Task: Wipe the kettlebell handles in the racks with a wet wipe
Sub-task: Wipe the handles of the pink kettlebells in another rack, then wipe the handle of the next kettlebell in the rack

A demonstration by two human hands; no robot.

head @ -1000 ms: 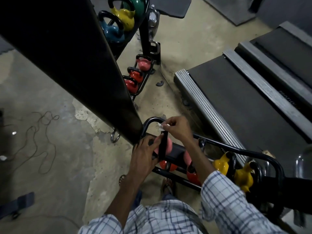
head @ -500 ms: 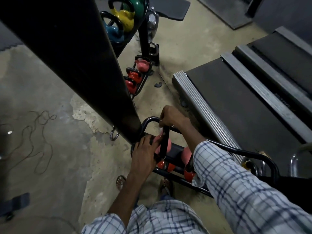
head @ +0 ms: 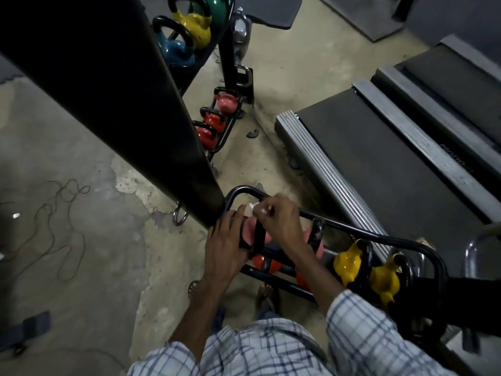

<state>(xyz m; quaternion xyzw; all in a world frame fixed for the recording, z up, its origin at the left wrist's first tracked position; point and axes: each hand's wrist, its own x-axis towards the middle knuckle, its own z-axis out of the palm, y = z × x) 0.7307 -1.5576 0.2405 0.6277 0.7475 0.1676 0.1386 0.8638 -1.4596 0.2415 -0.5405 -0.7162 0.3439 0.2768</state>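
Now, left hand [head: 225, 248] around black-handled pink kettlebell [head: 248, 229], white wipe [head: 260, 211] tight in right hand [head: 282, 222].

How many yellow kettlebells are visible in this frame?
3. The far yellow kettlebell sits high on the far rack beside a blue kettlebell; the two near yellow kettlebells sit side by side in the near rack. The black beam may hide others.
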